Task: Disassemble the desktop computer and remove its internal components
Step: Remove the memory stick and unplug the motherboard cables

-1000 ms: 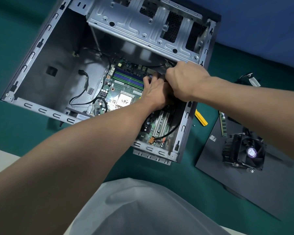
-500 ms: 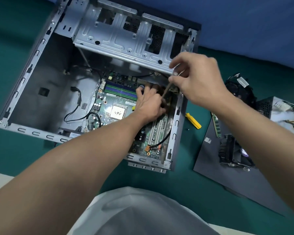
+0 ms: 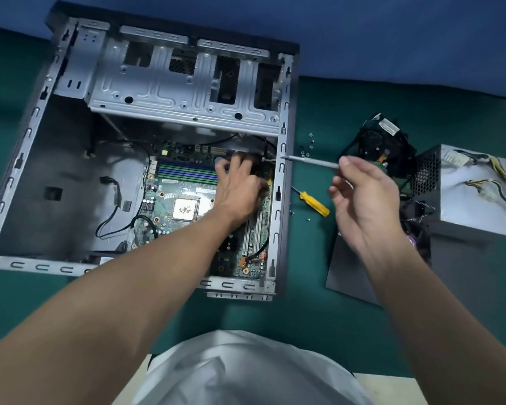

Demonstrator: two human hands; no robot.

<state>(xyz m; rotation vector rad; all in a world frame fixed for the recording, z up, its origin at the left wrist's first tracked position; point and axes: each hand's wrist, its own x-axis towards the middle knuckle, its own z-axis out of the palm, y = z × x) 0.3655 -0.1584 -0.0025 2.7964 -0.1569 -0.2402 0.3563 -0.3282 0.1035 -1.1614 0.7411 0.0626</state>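
Motherboard (image 3: 164, 200) lies under the spread left hand (image 3: 240, 185), while the right hand (image 3: 365, 197) pinches a grey tool (image 3: 313, 161).

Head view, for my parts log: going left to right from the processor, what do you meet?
Processor → left hand → yellow screwdriver → right hand, holding a silver screwdriver → power supply.
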